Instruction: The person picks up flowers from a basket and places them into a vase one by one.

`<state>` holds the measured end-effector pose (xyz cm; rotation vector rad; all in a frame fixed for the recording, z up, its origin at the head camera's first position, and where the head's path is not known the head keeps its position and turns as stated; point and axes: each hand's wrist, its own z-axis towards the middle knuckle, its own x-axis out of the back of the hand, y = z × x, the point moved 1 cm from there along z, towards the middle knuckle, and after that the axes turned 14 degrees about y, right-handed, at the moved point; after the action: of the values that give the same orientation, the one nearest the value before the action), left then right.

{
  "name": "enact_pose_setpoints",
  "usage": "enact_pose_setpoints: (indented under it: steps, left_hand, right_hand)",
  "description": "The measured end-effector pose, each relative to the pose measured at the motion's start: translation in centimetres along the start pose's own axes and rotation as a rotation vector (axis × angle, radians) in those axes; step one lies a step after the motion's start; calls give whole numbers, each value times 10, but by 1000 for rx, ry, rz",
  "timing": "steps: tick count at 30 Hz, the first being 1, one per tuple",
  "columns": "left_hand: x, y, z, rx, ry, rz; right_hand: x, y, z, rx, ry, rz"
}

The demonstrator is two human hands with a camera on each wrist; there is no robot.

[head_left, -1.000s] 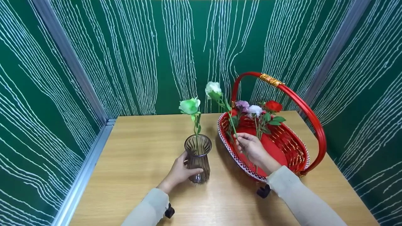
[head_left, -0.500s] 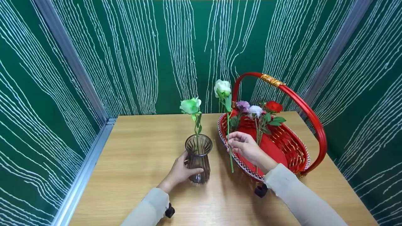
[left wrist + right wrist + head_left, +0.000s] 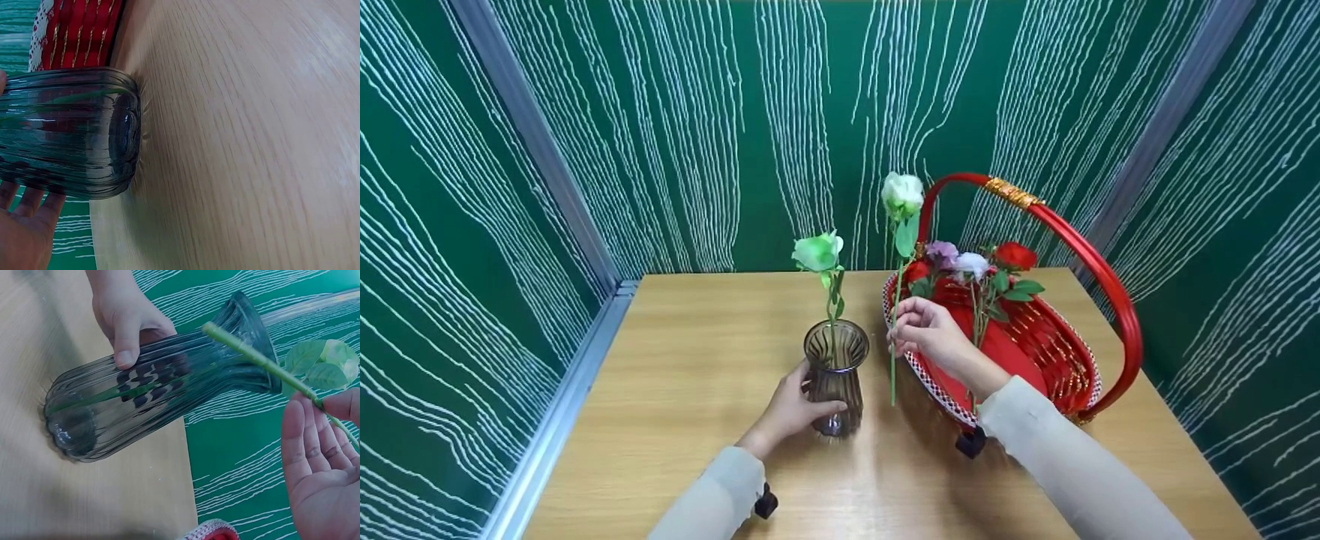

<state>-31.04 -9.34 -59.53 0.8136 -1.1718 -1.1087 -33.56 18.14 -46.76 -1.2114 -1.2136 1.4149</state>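
Note:
A smoky ribbed glass vase (image 3: 837,390) stands on the table, and my left hand (image 3: 789,412) grips it around its body, thumb in front. One pale green artificial rose (image 3: 818,252) rises from the vase; its stem shows through the glass in the right wrist view. My right hand (image 3: 934,337) pinches the stem of a white rose (image 3: 902,196) between thumb and fingers. That rose is upright, just right of the vase and apart from it. Its cut stem end (image 3: 216,332) hangs free, overlapping the vase's neck in the right wrist view.
A red oval basket (image 3: 1061,345) with a tall arched handle (image 3: 1102,277) stands at the right. In it lie a purple flower (image 3: 941,253), a pale lilac flower (image 3: 971,265) and a red flower (image 3: 1015,256). Green white-lined walls enclose the wooden table (image 3: 697,337).
My right hand has moved left from over the basket, bringing the white rose from a leftward tilt to upright, its lower stem now visible. The left hand and vase have stayed in place.

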Motion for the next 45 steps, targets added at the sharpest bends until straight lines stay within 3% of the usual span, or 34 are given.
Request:
enact_pose_setpoints:
  steps: [5,12,25,40,45]
  left_hand:
    - [0,-1,0,1,-2,8]
    - [2,-2,1,-47,11,5]
    - [0,-3,2,-58,10,-2]
    - [0,-4,2,-51,9,-5]
    - [0,-4,2,-58,14,2]
  right_hand:
    - [-8,-10,5,20,44,-25]
    - [-20,-26,14,43,65,21]
    - [-34,-41,31,50,170,59]
    - [-47,-35,33,124,158,-20]
    - [-51,-32,33,176,145,-109]
